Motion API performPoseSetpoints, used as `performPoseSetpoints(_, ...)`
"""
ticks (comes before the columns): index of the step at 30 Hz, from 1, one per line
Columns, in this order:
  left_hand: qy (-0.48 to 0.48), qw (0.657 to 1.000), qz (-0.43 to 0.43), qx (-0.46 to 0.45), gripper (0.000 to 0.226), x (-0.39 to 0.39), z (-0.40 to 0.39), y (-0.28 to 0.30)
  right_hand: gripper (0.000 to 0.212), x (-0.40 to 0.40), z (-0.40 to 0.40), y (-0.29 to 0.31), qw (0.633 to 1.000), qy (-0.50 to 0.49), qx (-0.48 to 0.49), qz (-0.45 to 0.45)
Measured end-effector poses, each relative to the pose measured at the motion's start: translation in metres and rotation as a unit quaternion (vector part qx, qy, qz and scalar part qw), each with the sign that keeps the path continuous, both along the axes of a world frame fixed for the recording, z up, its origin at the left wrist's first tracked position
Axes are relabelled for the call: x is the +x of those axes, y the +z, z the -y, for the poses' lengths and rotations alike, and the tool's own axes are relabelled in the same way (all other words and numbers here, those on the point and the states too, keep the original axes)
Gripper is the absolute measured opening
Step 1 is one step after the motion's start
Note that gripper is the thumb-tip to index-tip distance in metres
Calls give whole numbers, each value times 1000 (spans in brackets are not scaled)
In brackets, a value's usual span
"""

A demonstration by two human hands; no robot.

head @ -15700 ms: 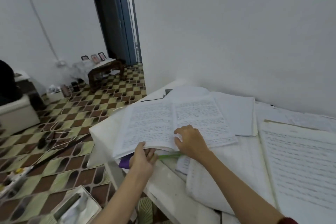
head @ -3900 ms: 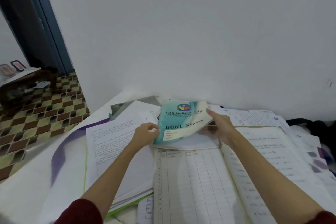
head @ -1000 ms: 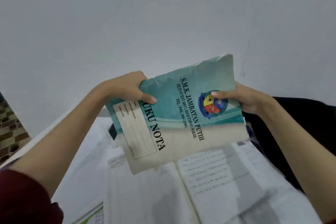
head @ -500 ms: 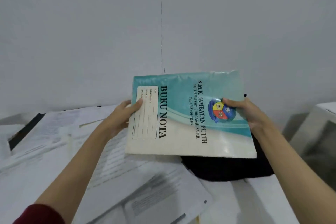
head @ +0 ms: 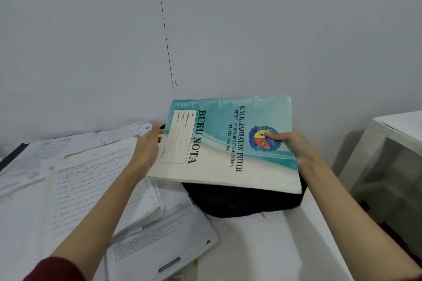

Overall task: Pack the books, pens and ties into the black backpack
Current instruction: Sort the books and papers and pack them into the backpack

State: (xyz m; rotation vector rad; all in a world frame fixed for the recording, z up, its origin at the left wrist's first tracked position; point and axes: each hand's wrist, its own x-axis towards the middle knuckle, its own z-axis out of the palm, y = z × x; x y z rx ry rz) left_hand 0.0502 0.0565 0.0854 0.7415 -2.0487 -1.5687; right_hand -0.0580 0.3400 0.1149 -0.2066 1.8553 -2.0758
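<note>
The right hand (head: 294, 148) is pinching a teal-and-white notebook (head: 228, 141) at its right side, the thumb lying on the round crest printed on the cover and the remaining fingers hidden beneath it. The left hand (head: 148, 150) is reaching in beside the notebook's left edge with fingers straight and together; motion blur is hiding whether it is touching the cover. The notebook, lettered "BUKU NOTA" and "S.M.K. JAMBATAN PUTIH", is being held nearly flat between the two hands, its front cover facing up and its printed lines running sideways to the camera. It is hanging directly over the black backpack (head: 246, 201), which is sitting on a white table (head: 262, 246) against the wall and showing only below the notebook's near edge. Handwritten open books and loose sheets (head: 86, 180) are lying spread across the table beneath the left forearm, just beside the backpack. A dark red sleeve (head: 54, 269) is showing at the lower left.
</note>
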Motion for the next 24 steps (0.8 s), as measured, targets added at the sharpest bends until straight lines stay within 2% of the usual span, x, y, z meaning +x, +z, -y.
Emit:
performPoseSetpoints(3,60,997,-36,-27,57,14,-11,-27,31,-7,-13,4,998,-30,-24,39)
performPoseSetpoints(4,44,997,-32,-57,57,23,-17,-39,25,-10,-18,4,997,-38,-41,51)
performPoseSetpoints(6,-53,990,-23,-127,58,44,-32,-61,8,-13,-29,4,995,-42,-65,63)
performPoseSetpoints(7,-121,976,-22,-177,51,50,-37,-69,8,-12,-31,4,994,-38,-68,73)
performPoseSetpoints(9,-244,921,2,-303,45,56,-45,-76,11,-11,-33,1,992,-41,-82,87)
performPoseSetpoints(11,-299,872,25,-387,56,50,-48,-77,11,-6,-31,2,993,-35,-74,85)
performPoseSetpoints(12,-305,864,38,-398,52,46,-48,-78,10,-4,-30,3,995,-29,-61,74)
performPoseSetpoints(13,-304,869,42,-388,42,42,-49,-77,12,0,-27,5,997,-27,-48,60)
performPoseSetpoints(15,-266,918,37,-293,19,33,-46,-77,19,5,-22,9,999,-34,-24,23)
performPoseSetpoints(17,-181,976,34,-118,13,22,-32,-77,10,9,-20,12,1000,-24,-1,1)
performPoseSetpoints(18,-138,989,40,-33,13,20,-22,-75,7,2,-19,7,1000,-18,7,1)
performPoseSetpoints(21,-46,983,54,168,13,19,8,-63,11,-16,-24,-4,999,2,45,-19)
performPoseSetpoints(24,1,973,46,228,11,13,34,-44,20,-26,-29,-12,994,48,95,-24)
